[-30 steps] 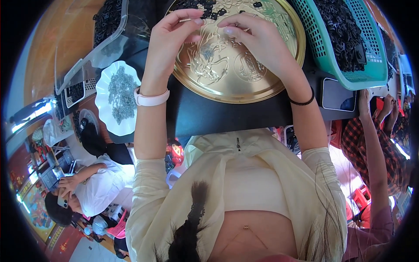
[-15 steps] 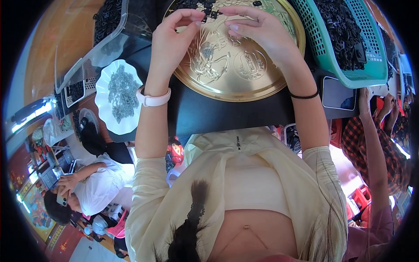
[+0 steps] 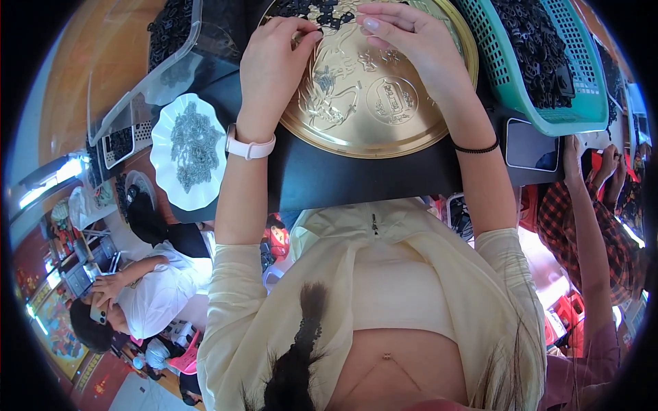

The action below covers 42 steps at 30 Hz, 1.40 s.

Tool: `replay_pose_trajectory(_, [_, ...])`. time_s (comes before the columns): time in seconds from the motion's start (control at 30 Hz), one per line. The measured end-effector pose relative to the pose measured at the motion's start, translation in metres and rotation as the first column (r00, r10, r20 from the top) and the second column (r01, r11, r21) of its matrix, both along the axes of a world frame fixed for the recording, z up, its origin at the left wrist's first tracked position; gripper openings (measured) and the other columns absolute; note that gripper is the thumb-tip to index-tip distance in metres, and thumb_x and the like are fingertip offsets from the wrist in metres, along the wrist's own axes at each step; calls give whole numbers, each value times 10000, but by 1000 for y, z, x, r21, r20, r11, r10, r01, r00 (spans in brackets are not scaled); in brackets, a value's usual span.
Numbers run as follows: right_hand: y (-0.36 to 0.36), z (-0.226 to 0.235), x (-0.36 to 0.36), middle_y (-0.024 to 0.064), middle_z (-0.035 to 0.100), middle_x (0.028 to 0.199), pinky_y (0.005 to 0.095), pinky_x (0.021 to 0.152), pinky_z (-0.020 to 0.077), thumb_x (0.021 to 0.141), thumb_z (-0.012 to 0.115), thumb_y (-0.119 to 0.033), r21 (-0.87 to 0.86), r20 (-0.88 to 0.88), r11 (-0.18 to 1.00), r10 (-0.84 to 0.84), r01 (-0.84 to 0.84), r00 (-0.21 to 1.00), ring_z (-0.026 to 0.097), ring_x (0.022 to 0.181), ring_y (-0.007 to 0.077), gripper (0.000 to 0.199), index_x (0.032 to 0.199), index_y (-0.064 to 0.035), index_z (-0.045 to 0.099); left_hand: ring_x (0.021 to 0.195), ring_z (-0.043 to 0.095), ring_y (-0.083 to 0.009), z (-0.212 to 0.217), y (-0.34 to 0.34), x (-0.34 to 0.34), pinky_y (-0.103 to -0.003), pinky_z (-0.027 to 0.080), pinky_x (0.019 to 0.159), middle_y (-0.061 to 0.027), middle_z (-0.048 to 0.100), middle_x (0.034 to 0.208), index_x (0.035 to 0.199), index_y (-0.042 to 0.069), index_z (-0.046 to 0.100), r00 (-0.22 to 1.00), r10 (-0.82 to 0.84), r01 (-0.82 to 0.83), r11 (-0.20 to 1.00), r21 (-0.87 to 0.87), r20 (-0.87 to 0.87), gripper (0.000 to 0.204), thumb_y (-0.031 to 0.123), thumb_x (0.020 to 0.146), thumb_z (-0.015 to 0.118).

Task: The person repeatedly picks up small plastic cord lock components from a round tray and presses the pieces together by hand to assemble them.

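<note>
A round gold tray point(image 3: 329, 142) with raised patterns lies in front of me. Small black plastic pieces point(image 3: 334, 19) are gathered along its far side. Over the tray's left part, my left hand point(image 3: 274, 65) has thumb and forefinger nearly together in a pinch. Something dark and tiny shows at those fingertips, too small to make out. To the right of the black pieces hovers my right hand point(image 3: 415, 41), its fingers stretched out loosely and no object visible in it. Several small silvery bits point(image 3: 325, 79) rest on the tray between my hands.
A white scalloped dish point(image 3: 164, 147) of small metal parts stands left. Beyond it is a clear plastic bin point(image 3: 195, 41) with black pieces. A green basket point(image 3: 576, 123) of black parts sits right, beside a phone point(image 3: 531, 145). Another person's arm point(image 3: 593, 253) reaches in at right.
My hands have drawn apart: the right moved slightly right and away from the black piece that was between them. The left has shifted a little, its fingers lower.
</note>
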State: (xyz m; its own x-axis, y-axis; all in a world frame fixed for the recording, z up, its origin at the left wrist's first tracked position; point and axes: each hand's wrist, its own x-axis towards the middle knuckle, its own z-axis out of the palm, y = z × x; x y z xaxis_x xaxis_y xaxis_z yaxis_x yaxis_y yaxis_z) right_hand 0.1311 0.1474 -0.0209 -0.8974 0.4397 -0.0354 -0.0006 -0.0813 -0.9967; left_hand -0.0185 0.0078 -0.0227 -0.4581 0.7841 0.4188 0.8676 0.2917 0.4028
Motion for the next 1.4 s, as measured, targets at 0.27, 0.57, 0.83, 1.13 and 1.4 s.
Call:
replay_pose_trajectory(0.27, [-8, 3, -2, 46, 642, 989, 210, 783, 481, 851, 637, -146, 23, -25, 999, -37, 38, 999, 601, 883, 98, 316, 1151, -54, 600, 819, 628, -86, 13, 1, 19, -204, 504, 645, -48, 671, 924, 981, 13, 617, 399, -234, 7, 968, 252, 887, 185, 134, 846, 653])
replay_pose_trajectory(0.57, [-16, 2, -2, 50, 643, 977, 210, 767, 482, 849, 640, -147, 34, -48, 997, -72, 74, 996, 603, 866, 98, 304, 1135, -53, 609, 866, 635, -121, 18, 9, 46, -211, 537, 644, -60, 662, 967, 1099, 13, 610, 514, -233, -169, 916, 364, 826, 263, 87, 849, 638])
replay_pose_trajectory(0.83, [-16, -3, -4, 53, 645, 967, 209, 753, 482, 846, 643, -148, 46, -66, 993, -103, 106, 993, 604, 851, 98, 292, 1121, -52, 617, 815, 598, -64, 13, 8, 47, -189, 530, 622, -41, 650, 922, 1040, 19, 639, 423, -278, -131, 923, 362, 863, 240, 123, 828, 676])
replay_pose_trajectory(1.13, [-15, -5, -3, 57, 647, 955, 209, 738, 483, 844, 646, -149, 64, -92, 988, -132, 138, 987, 606, 833, 98, 280, 1106, -52, 625, 823, 607, -79, 12, 10, 47, -202, 537, 623, -46, 647, 905, 1028, 6, 624, 369, -276, -178, 916, 359, 887, 232, 122, 832, 671])
replay_pose_trajectory(1.4, [-16, -8, -6, 60, 648, 945, 209, 724, 484, 841, 649, -150, 79, -117, 982, -160, 170, 980, 607, 818, 98, 270, 1092, -51, 633, 824, 615, -88, 12, 9, 48, -205, 539, 627, -52, 647, 910, 1022, -1, 615, 345, -304, -186, 905, 382, 888, 233, 123, 833, 670])
